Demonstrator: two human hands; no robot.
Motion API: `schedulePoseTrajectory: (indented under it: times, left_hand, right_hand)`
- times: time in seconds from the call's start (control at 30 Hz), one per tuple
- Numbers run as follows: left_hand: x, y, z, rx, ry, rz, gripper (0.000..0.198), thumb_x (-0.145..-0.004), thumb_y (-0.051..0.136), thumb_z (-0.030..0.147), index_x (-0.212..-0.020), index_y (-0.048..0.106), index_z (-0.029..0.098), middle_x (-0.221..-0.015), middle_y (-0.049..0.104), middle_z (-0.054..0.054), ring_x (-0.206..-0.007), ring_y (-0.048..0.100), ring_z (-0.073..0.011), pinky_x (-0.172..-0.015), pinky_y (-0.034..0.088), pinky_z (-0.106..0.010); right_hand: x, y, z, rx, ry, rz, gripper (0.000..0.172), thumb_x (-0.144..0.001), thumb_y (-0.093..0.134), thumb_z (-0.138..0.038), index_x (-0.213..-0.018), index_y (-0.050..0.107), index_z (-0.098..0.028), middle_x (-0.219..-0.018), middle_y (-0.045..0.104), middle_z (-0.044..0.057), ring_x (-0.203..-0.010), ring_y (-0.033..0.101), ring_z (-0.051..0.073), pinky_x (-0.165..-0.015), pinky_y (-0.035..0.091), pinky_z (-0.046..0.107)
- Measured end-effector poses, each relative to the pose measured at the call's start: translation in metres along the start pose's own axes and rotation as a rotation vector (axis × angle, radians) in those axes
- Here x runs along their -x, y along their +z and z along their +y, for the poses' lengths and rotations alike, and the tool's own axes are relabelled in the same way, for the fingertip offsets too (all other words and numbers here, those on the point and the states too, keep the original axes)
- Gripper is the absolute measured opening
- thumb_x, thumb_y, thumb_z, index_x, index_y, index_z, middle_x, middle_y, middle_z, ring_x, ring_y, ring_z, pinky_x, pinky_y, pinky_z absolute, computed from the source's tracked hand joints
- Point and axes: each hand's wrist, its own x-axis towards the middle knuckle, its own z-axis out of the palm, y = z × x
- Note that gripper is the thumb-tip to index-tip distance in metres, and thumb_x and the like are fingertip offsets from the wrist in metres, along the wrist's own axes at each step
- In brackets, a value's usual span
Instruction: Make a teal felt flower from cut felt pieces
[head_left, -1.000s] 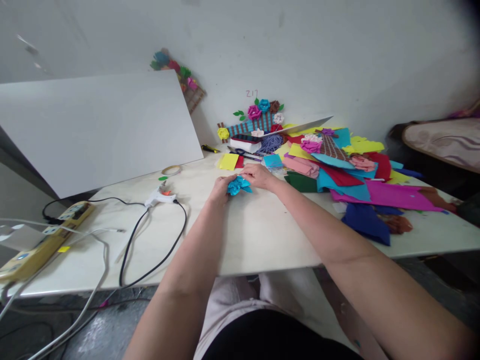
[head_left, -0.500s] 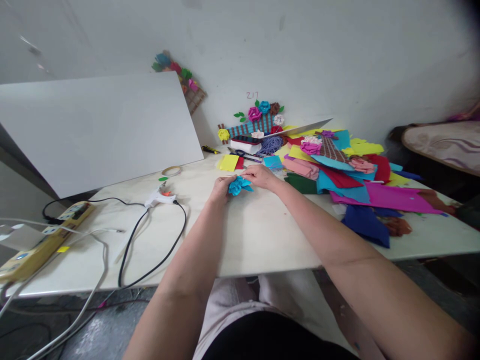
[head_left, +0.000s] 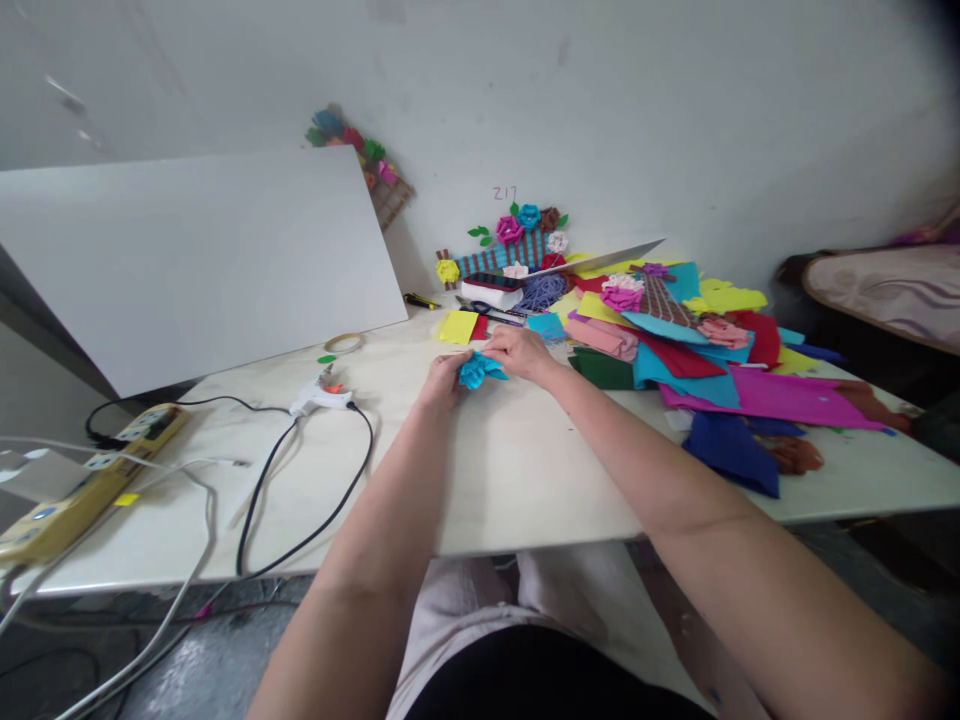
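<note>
Between my two hands is a blue crepe-paper flower [head_left: 480, 371], held just above or on the white table [head_left: 517, 470]. My left hand [head_left: 445, 375] is closed on the flower's left side. From the upper right, my right hand [head_left: 516, 350] pinches the flower's edge, thumb and fingers together. Part of the flower is hidden behind my fingers. Behind my hands lie a yellow paper square [head_left: 456, 327] and a blue paper square [head_left: 546, 326].
A white glue gun [head_left: 321, 395] with a black cable lies left, near a tape roll [head_left: 343, 343] and a yellow power strip [head_left: 97, 475]. Coloured crepe paper [head_left: 697, 365] is heaped right. A white board [head_left: 210, 265] leans at the back left, and flower decorations [head_left: 510, 245] stand against the wall.
The blue flower has shifted and turned very slightly between my fingers. Both hands stay in almost the same place.
</note>
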Motion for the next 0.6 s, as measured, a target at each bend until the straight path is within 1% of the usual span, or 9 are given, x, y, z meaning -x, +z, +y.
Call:
schedulePoseTrajectory:
  times: [0.17, 0.37, 0.6]
  left_hand:
    - [-0.0024, -0.0003, -0.0016, 0.035, -0.031, 0.035, 0.025, -0.065, 0.070, 0.034, -0.064, 0.058, 0.012, -0.054, 0.058, -0.002, -0.048, 0.053, -0.0102, -0.048, 0.042, -0.023]
    - [-0.0053, -0.0020, -0.0037, 0.031, -0.066, 0.077, 0.027, -0.066, 0.072, 0.036, -0.065, 0.058, 0.012, -0.050, 0.056, -0.002, -0.050, 0.055, -0.0121, -0.048, 0.042, -0.023]
    - [-0.0041, -0.0024, -0.0035, 0.020, -0.049, 0.046, 0.024, -0.066, 0.071, 0.032, -0.068, 0.060, 0.011, -0.054, 0.059, -0.002, -0.051, 0.056, -0.0112, -0.049, 0.044, -0.022]
  right_hand:
    - [-0.0002, 0.0026, 0.0011, -0.014, -0.002, 0.020, 0.022, -0.082, 0.057, -0.031, -0.089, 0.075, -0.021, -0.089, 0.067, 0.005, -0.079, 0.059, 0.015, -0.066, 0.038, 0.024]
    - [0.0001, 0.0053, 0.0031, -0.030, -0.006, 0.039, 0.020, -0.081, 0.058, -0.031, -0.089, 0.075, -0.022, -0.088, 0.067, 0.004, -0.080, 0.059, 0.016, -0.066, 0.039, 0.024]
    - [0.0004, 0.0041, 0.0014, -0.025, 0.005, 0.039, 0.020, -0.081, 0.058, -0.031, -0.087, 0.075, -0.022, -0.087, 0.068, 0.004, -0.079, 0.059, 0.016, -0.065, 0.038, 0.024]
